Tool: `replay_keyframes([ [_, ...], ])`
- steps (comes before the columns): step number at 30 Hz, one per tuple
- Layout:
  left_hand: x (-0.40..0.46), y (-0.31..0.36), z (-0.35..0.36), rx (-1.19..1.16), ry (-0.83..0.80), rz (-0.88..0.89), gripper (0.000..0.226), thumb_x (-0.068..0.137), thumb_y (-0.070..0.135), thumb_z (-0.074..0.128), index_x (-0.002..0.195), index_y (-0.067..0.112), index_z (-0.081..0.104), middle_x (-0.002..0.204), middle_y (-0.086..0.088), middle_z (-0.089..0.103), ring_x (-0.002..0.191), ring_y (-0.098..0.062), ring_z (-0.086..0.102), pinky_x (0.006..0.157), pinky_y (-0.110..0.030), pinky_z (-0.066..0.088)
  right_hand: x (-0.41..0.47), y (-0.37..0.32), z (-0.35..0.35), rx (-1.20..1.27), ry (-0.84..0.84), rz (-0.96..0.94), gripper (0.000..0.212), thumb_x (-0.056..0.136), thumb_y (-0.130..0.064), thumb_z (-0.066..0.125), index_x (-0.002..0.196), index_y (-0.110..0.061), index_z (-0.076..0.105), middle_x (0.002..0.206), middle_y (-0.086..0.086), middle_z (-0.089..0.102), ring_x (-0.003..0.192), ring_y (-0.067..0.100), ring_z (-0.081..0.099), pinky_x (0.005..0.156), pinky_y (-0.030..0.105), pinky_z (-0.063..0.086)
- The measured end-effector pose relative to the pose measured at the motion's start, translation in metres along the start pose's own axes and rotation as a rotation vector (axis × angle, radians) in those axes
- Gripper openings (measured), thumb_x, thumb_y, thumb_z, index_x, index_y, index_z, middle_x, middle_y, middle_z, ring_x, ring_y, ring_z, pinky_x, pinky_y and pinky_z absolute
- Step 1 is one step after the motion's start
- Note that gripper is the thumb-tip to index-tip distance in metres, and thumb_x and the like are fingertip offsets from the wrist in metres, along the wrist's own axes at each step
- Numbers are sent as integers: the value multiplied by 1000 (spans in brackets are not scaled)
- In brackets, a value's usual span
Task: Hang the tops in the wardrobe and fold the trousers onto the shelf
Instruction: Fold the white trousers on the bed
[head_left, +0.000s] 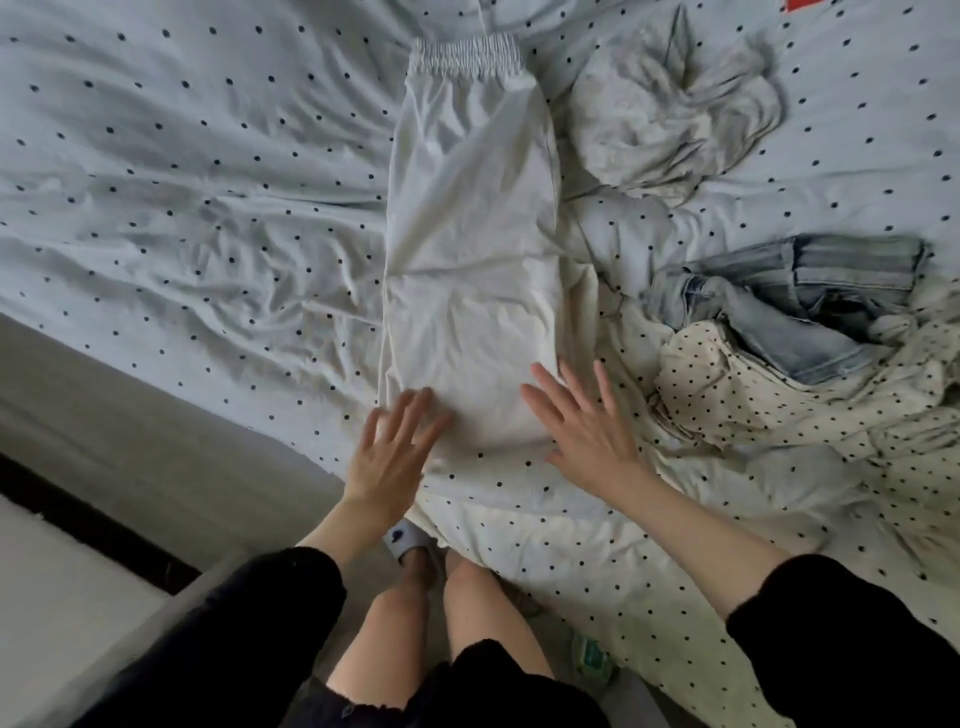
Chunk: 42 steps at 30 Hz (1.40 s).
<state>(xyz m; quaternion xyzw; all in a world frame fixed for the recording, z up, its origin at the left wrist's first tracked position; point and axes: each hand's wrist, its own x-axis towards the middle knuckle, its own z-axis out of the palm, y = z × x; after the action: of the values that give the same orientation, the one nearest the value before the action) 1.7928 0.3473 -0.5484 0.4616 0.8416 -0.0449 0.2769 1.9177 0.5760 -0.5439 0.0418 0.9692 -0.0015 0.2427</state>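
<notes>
White trousers (467, 249) are lying lengthwise on a dotted bed (182, 208), legs stacked, elastic waistband at the far end and hems nearest the person. The left hand (389, 457) and right hand (582, 436) are resting flat on the hem end, fingers spread, gripping nothing. The cloth looks thin, light and limp, so it will likely sag unless pinched at both hem corners and carried toward the waistband. Jeans (810, 301) are lying crumpled to the right.
</notes>
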Motion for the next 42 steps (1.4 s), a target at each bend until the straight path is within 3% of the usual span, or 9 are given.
replay_keyframes([
  [7, 30, -3, 1, 139, -25, -91, 90, 89, 24, 58, 149, 23, -9, 157, -16, -3, 145, -32, 3, 115, -49, 10, 27, 7, -7, -290, -101, 27, 80, 95, -33, 42, 149, -11, -14, 157, 7, -17, 144, 30, -14, 111, 60, -10],
  [12, 41, -8, 5, -34, 161, 58, 47, 65, -8, 52, 108, 11, 55, 102, -17, 67, 95, -35, 66, 85, -50, 50, 28, 9, 0, -355, -44, -30, 61, 91, -27, 50, 146, -10, 30, 156, 10, 22, 146, 24, 12, 115, 54, 0],
  [15, 39, -16, -12, -125, 196, 83, 40, 58, -17, 51, 85, 7, 68, 79, -10, 70, 75, -31, 69, 85, -48, 48, 14, 6, -6, -394, -37, -100, 57, 94, -27, 44, 145, -7, 31, 155, 12, 21, 146, 26, 6, 114, 53, -7],
  [18, 34, -15, -39, -122, 72, 39, 44, 70, -13, 50, 100, 14, 68, 91, -6, 71, 87, -27, 67, 103, -39, 30, 7, 5, -24, -331, -50, -182, 51, 95, -20, 37, 144, -5, 32, 155, 13, 24, 146, 27, 3, 112, 51, -14],
  [21, 24, -9, -68, -167, -176, -40, 42, 84, 0, 42, 111, 22, 65, 97, -7, 69, 95, -26, 61, 83, -26, 36, -1, 5, -49, -54, -171, -223, 45, 89, -8, 41, 133, -9, 49, 138, 8, 49, 136, 26, 34, 116, 42, 13],
  [24, 17, -15, -93, -308, -428, -47, 25, 85, 6, 51, 103, 15, 67, 91, -5, 62, 91, -22, 57, 74, -28, 41, -14, 1, -76, 236, -388, -95, 23, 88, -14, 48, 108, -14, 59, 110, 7, 61, 102, 26, 55, 79, 33, 45],
  [27, 21, -31, -117, -477, -572, -81, 4, 79, 11, 68, 82, 13, 66, 73, 2, 56, 73, -16, 50, 69, -28, 41, -16, 7, -98, 495, -470, -32, 8, 88, -19, 55, 89, -13, 60, 94, 7, 62, 81, 20, 52, 61, 27, 39],
  [36, 81, -75, -182, -819, 16, -179, 12, 77, 13, 73, 78, 6, 64, 67, -1, 55, 64, -13, 48, 58, -24, 36, 53, 77, -156, 992, -90, 348, 20, 79, -18, 73, 91, -3, 66, 82, 5, 62, 78, 17, 55, 63, 27, 33],
  [42, 178, -109, -210, -744, 358, -263, 21, 82, 13, 68, 101, 2, 66, 87, -9, 62, 83, -22, 56, 65, -26, 35, 135, 112, -166, 978, 340, 513, 47, 94, -31, 53, 137, -11, 46, 137, 8, 51, 124, 21, 49, 101, 33, 39],
])
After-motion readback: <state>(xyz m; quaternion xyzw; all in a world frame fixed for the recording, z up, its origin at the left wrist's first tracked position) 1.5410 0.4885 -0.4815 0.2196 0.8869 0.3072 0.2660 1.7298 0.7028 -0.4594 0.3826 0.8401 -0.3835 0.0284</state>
